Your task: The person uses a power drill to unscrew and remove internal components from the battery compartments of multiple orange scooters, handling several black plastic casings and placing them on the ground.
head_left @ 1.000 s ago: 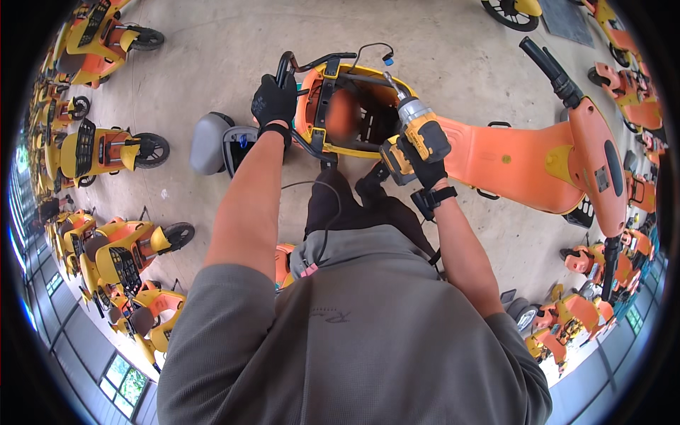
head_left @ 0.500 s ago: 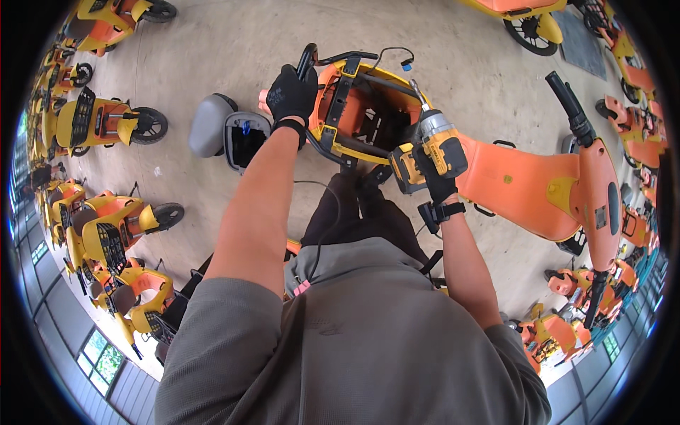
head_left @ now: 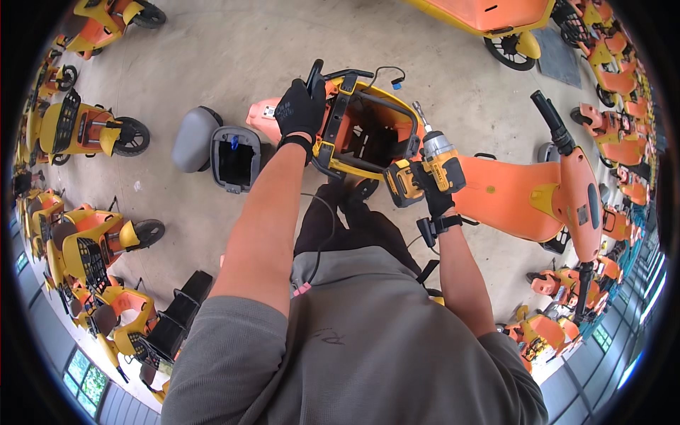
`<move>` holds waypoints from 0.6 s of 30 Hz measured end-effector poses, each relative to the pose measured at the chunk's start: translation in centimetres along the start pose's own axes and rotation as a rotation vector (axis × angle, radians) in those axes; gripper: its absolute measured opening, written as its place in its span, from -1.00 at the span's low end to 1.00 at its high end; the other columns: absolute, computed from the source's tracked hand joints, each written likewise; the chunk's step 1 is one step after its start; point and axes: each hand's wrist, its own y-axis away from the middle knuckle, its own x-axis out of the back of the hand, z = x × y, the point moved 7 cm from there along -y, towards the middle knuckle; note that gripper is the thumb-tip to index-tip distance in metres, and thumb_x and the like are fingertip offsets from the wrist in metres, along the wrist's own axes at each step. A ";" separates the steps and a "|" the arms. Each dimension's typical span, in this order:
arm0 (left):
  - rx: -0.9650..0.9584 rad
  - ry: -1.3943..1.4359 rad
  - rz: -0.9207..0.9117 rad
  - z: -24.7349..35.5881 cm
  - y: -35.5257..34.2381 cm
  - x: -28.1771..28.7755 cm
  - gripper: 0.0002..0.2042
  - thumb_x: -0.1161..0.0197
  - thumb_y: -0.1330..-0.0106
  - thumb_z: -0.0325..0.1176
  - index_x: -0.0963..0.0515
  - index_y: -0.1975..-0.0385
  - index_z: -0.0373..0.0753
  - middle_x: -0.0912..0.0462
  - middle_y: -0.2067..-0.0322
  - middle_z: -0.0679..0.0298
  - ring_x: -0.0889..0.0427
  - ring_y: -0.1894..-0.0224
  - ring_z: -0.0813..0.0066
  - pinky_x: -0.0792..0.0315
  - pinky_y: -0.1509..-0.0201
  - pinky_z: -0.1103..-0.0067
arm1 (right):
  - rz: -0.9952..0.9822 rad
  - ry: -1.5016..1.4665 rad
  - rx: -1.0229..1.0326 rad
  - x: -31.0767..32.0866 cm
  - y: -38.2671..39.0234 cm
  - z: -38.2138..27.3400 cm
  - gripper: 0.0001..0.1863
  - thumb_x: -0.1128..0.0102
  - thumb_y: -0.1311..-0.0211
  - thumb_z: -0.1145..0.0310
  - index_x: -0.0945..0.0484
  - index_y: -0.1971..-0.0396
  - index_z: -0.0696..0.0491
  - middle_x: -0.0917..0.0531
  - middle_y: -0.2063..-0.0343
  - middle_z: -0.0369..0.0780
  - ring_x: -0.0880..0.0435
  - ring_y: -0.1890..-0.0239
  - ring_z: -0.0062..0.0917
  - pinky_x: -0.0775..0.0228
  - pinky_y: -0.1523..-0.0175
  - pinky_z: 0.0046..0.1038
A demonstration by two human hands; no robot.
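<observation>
My black-gloved left hand [head_left: 299,110] is closed around a black tubular bar [head_left: 316,71] at the rear of an orange and yellow electric scooter [head_left: 506,188]. In my right hand [head_left: 435,195], also gloved, is a yellow and black cordless impact driver [head_left: 443,161]. Its long silver socket bit [head_left: 421,115] points up and away, over the right side of the scooter's open seat compartment [head_left: 366,142]. The bit touches no fastener that I can make out. A loose cable [head_left: 386,69] with a blue connector sticks out beyond the compartment's far edge.
On the concrete floor to the left lie a grey open box [head_left: 234,159] and a rounded grey seat [head_left: 195,139]. The scooter's handlebar [head_left: 554,120] reaches out at the right. Similar scooters stand along the left [head_left: 95,127], the right [head_left: 620,142] and the far side [head_left: 489,18].
The view has shifted, so the floor things at the left appear farther left and lower. Both hands keep their holds; the driver still hangs over the compartment's right side.
</observation>
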 end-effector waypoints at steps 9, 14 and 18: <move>-0.051 0.046 -0.004 -0.2 -0.2 -0.2 -0.52 0.09 -0.27 0.08 -0.44 0.41 -0.32 -0.60 0.45 -0.04 -0.60 0.32 0.00 -0.43 0.24 0.24 | -0.015 0.047 -0.051 1.3 0.3 2.2 -0.65 -0.29 -0.11 0.40 -0.48 0.08 0.06 -0.57 0.22 -0.32 -0.54 0.16 -0.60 -0.44 0.05 -0.51; -0.048 0.076 0.012 -0.5 -0.5 -0.5 -0.51 0.09 -0.27 0.09 -0.44 0.41 -0.32 -0.60 0.45 -0.06 -0.60 0.31 -0.01 -0.43 0.24 0.23 | -0.051 0.209 0.038 1.4 0.5 1.8 -0.66 -0.31 -0.04 0.47 -0.50 0.12 0.05 -0.60 0.25 -0.32 -0.58 0.20 -0.60 -0.47 0.08 -0.52; -0.038 0.041 0.028 -0.1 -0.3 -0.3 -0.51 0.09 -0.27 0.08 -0.45 0.40 -0.32 -0.60 0.44 -0.06 -0.60 0.30 -0.02 -0.43 0.23 0.23 | -0.068 0.369 0.094 2.0 0.7 1.9 -0.71 -0.34 -0.02 0.45 -0.50 0.22 0.04 -0.57 0.32 -0.36 -0.55 0.26 -0.62 -0.46 0.13 -0.53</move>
